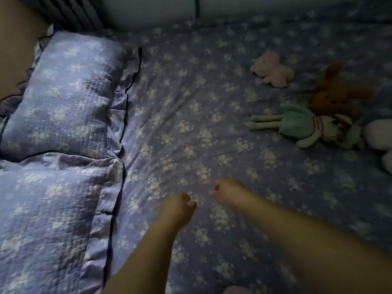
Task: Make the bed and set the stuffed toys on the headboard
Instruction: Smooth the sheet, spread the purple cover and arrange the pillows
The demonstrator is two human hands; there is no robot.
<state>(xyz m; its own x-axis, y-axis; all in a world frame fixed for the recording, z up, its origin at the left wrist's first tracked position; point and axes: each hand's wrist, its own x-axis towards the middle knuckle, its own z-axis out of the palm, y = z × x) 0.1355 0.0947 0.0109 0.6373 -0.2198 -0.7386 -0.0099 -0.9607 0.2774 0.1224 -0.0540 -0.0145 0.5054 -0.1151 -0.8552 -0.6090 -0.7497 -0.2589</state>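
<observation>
A blue floral bed sheet [191, 115] covers the mattress, with creases fanning out from my hands. My left hand [177, 209] and my right hand [228, 193] sit side by side low on the sheet, fingers curled down into the fabric as if pinching it. Two matching ruffled pillows lie at the left, the far pillow [63, 92] and the near pillow [46, 219]. At the right lie a pink plush [272, 70], a brown bunny [333, 96], a rag doll in a green dress [303, 126] and a white plush [379, 134]. The beige headboard [12, 49] runs behind the pillows.
A radiator [70, 11] stands at the far left corner beside a pale wall [148, 9] along the bed's far side. A bit of something pink [237, 290] shows at the bottom edge. The room is dim.
</observation>
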